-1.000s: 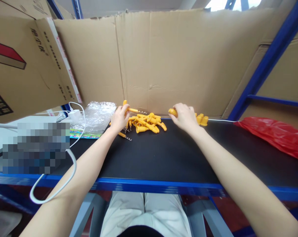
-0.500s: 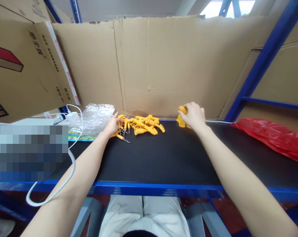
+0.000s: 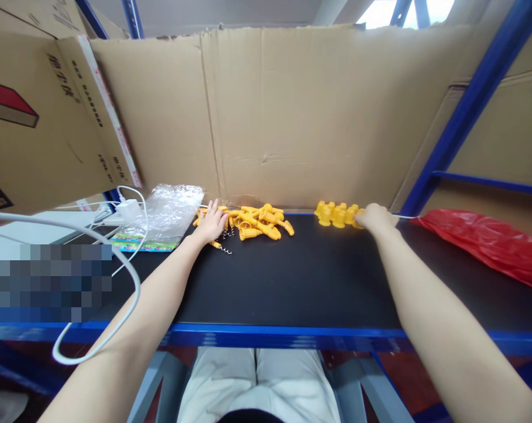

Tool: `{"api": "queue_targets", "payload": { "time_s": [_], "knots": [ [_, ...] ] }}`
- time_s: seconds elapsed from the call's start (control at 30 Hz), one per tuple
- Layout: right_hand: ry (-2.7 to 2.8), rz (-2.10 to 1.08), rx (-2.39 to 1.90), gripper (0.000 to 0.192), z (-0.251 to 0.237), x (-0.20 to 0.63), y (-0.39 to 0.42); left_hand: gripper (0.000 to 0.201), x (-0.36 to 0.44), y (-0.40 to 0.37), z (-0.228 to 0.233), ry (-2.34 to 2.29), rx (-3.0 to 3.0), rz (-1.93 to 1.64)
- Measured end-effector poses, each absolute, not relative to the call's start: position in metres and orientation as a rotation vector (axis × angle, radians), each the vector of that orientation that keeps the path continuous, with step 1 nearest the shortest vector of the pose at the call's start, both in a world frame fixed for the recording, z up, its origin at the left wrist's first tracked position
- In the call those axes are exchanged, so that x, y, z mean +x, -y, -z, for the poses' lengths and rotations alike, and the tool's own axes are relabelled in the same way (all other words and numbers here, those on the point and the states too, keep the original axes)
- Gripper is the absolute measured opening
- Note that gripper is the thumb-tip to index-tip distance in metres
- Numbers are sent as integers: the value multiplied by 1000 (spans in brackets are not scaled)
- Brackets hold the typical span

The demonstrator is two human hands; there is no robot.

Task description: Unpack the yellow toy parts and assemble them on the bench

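My left hand (image 3: 213, 223) lies with its fingers spread over the left end of a heap of yellow corkscrew parts (image 3: 270, 226). Metal spirals stick out beneath and in front of it, and one corkscrew worm (image 3: 225, 251) points toward me. To the right, several yellow bell-shaped plastic pieces (image 3: 338, 216) stand upright in a cluster by the cardboard. At the cluster's right end, my right hand (image 3: 377, 218) is closed around another yellow bell-shaped piece (image 3: 360, 219); the fingers cover most of it.
A clear plastic bag (image 3: 169, 211) lies left of the heap on a colourful printed packet (image 3: 160, 243). A white cable (image 3: 133, 282) loops over my left forearm. The cardboard wall (image 3: 314, 117) closes off the back. Red plastic (image 3: 481, 241) sits at the right on the black tabletop (image 3: 283, 282).
My right hand has moved right and down from above the yellow bell-shaped pieces to the right end of their cluster. My left hand has shifted slightly right, its fingers spreading over the heap.
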State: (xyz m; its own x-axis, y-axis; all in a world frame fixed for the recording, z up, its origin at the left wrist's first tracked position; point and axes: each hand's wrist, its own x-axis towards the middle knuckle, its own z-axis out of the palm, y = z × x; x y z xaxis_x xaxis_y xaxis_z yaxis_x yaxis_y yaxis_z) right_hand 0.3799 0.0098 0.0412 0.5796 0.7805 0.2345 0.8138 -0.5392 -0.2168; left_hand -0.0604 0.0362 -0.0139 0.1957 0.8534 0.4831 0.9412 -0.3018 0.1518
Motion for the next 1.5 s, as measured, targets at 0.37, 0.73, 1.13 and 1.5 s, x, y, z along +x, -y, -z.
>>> {"api": "queue_targets", "payload": {
  "time_s": [0.37, 0.73, 1.13, 1.5],
  "knots": [
    [1244, 61, -2386, 37, -17, 388, -16, 38, -56, -31, 9, 1439, -2151, 965],
    [1533, 352, -1962, 19, -35, 348, -12, 28, -46, -21, 2, 1521, -2182, 865],
    [2376, 83, -1411, 49, 12, 256, -8, 36, -29, -20, 10, 1623, -2016, 921],
    [2433, 441, -1466, 21, -5, 262, 0, 33, -27, -12, 3, 1628, -2023, 925]
  ]
}}
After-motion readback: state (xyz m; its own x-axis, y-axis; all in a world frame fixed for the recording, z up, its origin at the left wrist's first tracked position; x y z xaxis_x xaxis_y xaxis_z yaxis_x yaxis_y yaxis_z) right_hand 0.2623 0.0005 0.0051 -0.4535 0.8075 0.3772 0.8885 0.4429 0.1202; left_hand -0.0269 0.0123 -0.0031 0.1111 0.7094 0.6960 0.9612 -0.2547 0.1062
